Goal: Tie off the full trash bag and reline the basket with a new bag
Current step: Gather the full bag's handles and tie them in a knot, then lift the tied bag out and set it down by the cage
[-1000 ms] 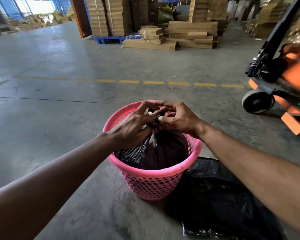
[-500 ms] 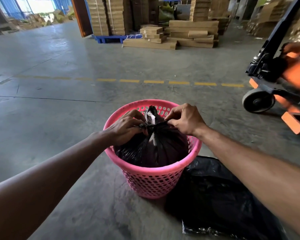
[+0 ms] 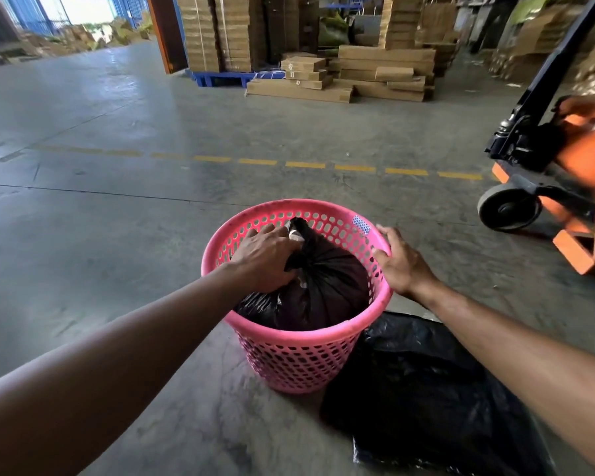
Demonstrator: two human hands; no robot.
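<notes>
2 hands work over 1 pink basket point(image 3: 299, 359) in the head view, the only view there is. The left hand point(image 3: 263, 261) is closed around the gathered neck of the full trash bag point(image 3: 323, 286), gripping just beside the knot whose tail sticks up toward the far rim. That grip looks chosen for lifting: the neck is the strongest handle on thin plastic. The right hand point(image 3: 401, 261) lies over the basket's right rim with its fingers curled narrowly onto the edge, likely to pin the light basket down so it does not rise with the bag. The bag sits inside the basket, filling it nearly to the rim, and appears tied off.

A second black bag point(image 3: 419, 389) lies loosely flat on the concrete floor point(image 3: 117, 235), touching the basket's right side, within easy reach for relining. An orange pallet jack point(image 3: 564, 173) stands well apart on the right, and stacked cardboard boxes point(image 3: 340, 77) sit far behind.
</notes>
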